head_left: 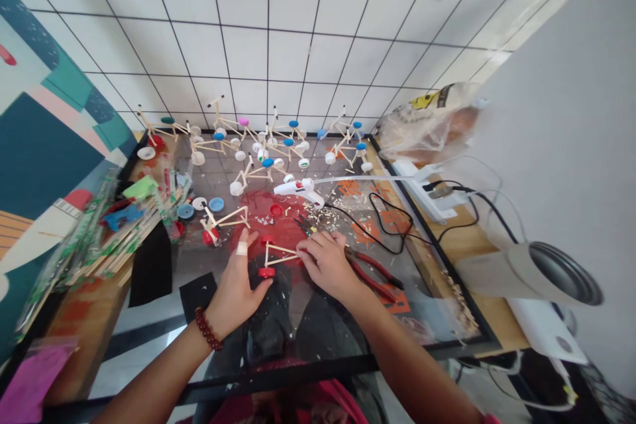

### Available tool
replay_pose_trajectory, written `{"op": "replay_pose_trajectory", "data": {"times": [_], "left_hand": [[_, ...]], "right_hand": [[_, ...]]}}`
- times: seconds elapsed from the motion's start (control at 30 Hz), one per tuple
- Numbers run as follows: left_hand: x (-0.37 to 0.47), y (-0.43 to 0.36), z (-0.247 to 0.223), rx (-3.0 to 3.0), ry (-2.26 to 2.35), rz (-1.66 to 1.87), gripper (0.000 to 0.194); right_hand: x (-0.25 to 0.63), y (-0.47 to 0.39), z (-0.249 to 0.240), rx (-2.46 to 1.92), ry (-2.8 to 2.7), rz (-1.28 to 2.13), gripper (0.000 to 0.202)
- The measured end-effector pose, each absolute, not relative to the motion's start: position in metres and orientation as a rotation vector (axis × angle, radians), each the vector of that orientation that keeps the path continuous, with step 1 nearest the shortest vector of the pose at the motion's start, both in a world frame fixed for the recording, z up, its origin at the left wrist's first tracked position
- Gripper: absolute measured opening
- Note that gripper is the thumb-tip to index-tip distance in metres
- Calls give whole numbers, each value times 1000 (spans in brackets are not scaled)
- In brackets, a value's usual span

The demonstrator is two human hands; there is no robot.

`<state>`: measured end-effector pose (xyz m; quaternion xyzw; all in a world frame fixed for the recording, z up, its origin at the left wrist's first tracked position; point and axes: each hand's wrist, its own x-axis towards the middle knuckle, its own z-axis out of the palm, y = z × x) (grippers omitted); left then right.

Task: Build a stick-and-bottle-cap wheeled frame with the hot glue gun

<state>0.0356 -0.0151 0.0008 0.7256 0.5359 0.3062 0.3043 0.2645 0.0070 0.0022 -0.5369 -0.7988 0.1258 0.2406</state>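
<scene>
A small triangular frame of thin wooden sticks (281, 258), with red bottle caps (266, 272) at its wide end, lies on the glass tabletop before me. My right hand (325, 265) is closed, its fingertips pinching the narrow end of that frame. Close to the caps is my left hand (236, 291), thumb and forefinger spread apart, with a white bandage on one finger; whether its thumb touches a cap I cannot tell. Left of the frame stands a partly built stick bike (213, 228) with a red cap wheel. A white glue gun (301, 191) rests beyond my hands.
Several stick bikes with cap wheels (268, 163) line the tabletop's far side. Red-handled pliers (372, 271) lie by my right hand. A black cord (392, 212) loops towards a white power strip (424, 192). Bundled sticks (129, 232) lie left; a cup (521, 271) is at right.
</scene>
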Motion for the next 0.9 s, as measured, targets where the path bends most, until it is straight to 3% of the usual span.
{"op": "replay_pose_trajectory", "data": {"times": [0.9], "left_hand": [[35,-15,-2,1948,1402,833,102]], "right_hand": [[264,8,1,-1467,-2180,356,12]]}}
